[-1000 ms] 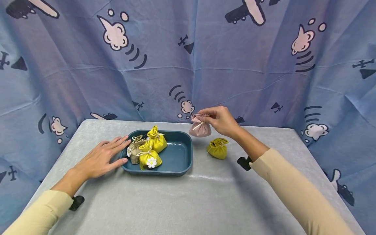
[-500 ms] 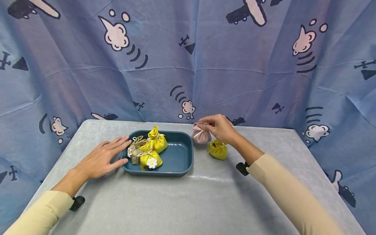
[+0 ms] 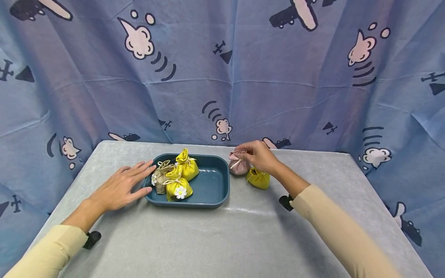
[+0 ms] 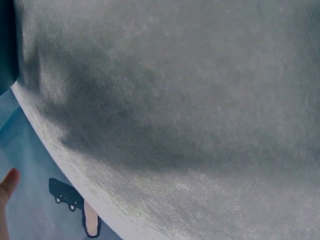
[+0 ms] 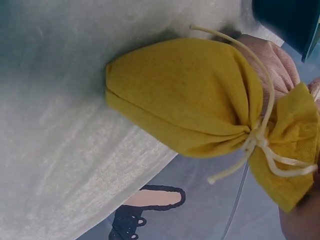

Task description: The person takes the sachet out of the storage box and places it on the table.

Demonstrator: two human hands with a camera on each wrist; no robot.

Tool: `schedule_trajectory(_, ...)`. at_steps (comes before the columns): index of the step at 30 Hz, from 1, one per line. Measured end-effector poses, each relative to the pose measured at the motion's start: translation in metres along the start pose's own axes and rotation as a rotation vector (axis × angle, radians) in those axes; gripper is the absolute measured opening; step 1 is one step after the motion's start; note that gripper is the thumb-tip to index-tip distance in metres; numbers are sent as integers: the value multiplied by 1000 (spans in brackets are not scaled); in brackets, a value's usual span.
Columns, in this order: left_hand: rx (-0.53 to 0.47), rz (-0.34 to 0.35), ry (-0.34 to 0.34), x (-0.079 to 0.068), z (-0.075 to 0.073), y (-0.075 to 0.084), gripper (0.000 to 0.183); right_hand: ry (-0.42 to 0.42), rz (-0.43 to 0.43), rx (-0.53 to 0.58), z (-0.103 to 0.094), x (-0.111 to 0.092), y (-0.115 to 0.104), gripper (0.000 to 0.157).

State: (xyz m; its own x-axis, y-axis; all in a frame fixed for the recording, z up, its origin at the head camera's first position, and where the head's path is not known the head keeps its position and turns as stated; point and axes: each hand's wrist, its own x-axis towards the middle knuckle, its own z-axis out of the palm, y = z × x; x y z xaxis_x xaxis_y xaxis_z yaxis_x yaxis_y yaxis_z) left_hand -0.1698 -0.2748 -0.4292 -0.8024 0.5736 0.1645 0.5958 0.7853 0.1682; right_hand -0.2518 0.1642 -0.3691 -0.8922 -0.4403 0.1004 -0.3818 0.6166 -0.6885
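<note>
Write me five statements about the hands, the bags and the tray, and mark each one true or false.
1. The right hand holds the pink bag by its gathered top. True.
2. The pink bag is inside the blue tray. False: it is outside, to the tray's right.
3. The loose yellow bag is outside the tray. True.
4. The left hand grips a bag. False: its outstretched fingers are at the tray's left end, gripping no bag.
5. The tray contains a beige bag, a front yellow bag and a rear yellow bag. True.
</note>
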Motion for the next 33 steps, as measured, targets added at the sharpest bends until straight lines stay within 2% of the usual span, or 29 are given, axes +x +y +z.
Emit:
schedule_trajectory(4,1,-1,-3,0,0,0,67,-8,-17,-8,0,-1,1,21)
schedule_trajectory(8,1,1,-2,0,0,0,67,-8,3,-4,-3,-2,-1,25)
schedule_trajectory(17,4,7,7,0,0,0,67,16,4,44,-13,2,-20,37)
schedule_trajectory(27,-12,1,-1,0,0,1,67,-62,-103,62,11,4,-51,42)
schedule_trajectory(33,-14,-3,-7,1,-1,1,67,-136,-112,106,27,6,-68,46)
